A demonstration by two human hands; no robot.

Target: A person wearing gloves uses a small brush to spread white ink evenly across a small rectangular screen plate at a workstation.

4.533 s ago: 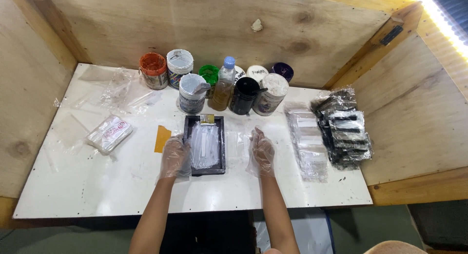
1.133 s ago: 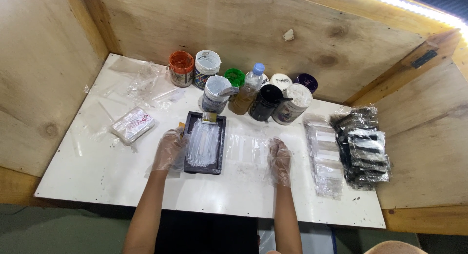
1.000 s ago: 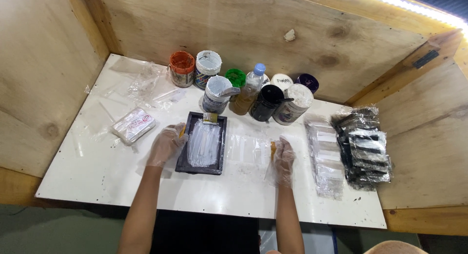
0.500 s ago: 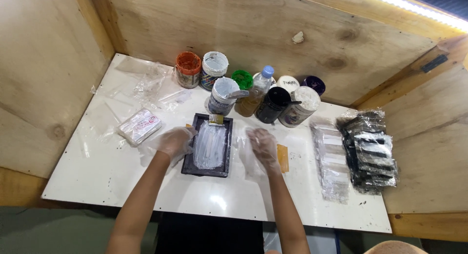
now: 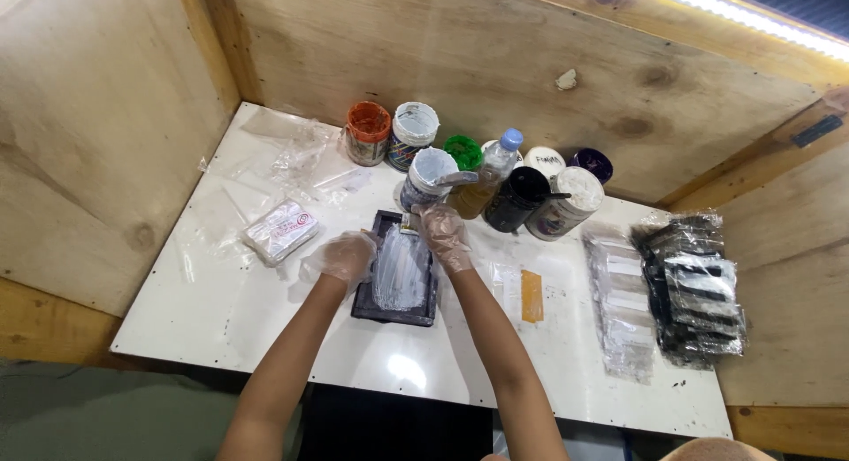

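On black tray [image 5: 394, 309], both hands again.

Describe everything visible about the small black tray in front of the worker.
The black tray is a small rectangular frame, dark and matte, lying flat on the white table just below the paint jars. A clear, whitish plastic piece fills its middle. The gloved left hand rests on its left edge; the gloved right hand is at its top right corner. Its material cannot be told.
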